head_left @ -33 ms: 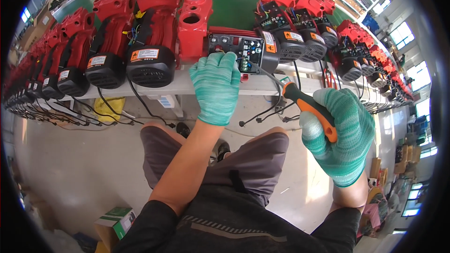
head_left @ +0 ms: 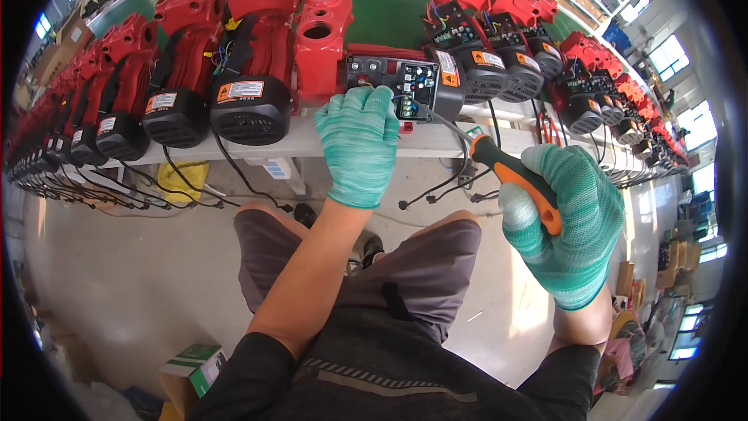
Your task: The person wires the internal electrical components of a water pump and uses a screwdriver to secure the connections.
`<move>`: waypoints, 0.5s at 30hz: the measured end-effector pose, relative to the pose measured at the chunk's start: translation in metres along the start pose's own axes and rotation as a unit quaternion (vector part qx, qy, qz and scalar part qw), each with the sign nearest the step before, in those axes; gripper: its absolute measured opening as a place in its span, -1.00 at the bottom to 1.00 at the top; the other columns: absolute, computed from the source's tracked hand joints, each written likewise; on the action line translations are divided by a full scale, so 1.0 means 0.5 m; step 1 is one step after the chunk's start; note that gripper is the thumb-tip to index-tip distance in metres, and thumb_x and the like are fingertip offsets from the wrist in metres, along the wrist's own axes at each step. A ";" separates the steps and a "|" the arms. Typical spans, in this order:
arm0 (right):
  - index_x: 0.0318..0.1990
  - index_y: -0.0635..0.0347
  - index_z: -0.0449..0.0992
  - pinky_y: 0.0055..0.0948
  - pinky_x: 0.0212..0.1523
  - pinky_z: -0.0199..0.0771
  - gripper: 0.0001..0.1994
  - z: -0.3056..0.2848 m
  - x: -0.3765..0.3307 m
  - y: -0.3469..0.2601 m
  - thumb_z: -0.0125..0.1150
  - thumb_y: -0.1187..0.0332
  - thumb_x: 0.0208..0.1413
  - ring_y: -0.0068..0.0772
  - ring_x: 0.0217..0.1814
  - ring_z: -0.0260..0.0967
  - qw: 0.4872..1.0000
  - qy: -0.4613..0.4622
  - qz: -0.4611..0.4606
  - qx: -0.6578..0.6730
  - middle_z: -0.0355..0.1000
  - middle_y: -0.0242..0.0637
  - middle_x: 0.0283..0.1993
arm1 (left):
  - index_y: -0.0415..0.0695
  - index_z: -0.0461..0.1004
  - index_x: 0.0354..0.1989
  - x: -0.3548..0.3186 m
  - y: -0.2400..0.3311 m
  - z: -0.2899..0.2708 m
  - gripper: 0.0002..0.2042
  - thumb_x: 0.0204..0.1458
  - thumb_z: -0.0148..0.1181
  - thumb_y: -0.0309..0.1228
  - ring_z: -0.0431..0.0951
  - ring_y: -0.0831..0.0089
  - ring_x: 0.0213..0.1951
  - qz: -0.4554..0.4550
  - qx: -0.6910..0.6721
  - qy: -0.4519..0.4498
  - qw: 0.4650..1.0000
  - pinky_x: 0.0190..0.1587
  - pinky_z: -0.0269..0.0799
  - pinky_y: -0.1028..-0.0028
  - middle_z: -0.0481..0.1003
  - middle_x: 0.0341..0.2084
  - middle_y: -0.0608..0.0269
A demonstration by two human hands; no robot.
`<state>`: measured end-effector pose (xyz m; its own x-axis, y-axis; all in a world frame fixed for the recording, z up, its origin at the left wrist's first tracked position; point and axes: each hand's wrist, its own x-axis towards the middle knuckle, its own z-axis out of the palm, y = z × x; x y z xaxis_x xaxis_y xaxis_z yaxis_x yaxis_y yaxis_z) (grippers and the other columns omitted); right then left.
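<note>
A red pump (head_left: 319, 70) lies on its side before me, its black motor box uncovered and a circuit board (head_left: 417, 84) showing inside. My left hand (head_left: 358, 148), in a green knit glove, rests at the near edge of that box with its fingers bent together. What they pinch, if anything, is hidden. My right hand (head_left: 576, 226), gloved alike, is closed around the orange-and-black handle of a screwdriver (head_left: 506, 168). Its thin shaft slants up to the left, and the tip meets the near side of the board by a green terminal block (head_left: 408, 109).
More red pumps with black motor ends (head_left: 251, 113) line the bench at left. Others with bare boards (head_left: 456, 27) stand at right. Black power cords (head_left: 234, 164) hang off the bench's front edge. A yellow bag (head_left: 183, 181) and an open carton (head_left: 191, 370) sit below.
</note>
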<state>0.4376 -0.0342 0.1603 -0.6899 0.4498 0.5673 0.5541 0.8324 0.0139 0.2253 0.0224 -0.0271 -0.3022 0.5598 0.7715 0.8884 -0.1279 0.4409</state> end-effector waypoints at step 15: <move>-0.01 0.19 0.57 -0.20 -0.29 0.58 -0.60 0.015 -0.009 0.007 0.54 0.19 0.09 -0.09 -0.32 0.56 0.999 0.037 0.004 0.010 0.60 -0.21 -0.20 | -0.05 0.57 -0.08 0.007 -0.009 -0.005 -0.84 0.18 0.25 -0.42 0.53 0.08 -0.13 0.015 0.027 -0.033 0.999 -0.03 0.36 0.09 0.56 -0.19 0.18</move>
<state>0.4393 -0.0309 0.1516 -0.6480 0.4325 0.6269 0.5500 0.8352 -0.0077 0.2194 0.0230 -0.0253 -0.2532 0.6098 0.7511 0.9147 -0.1019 0.3911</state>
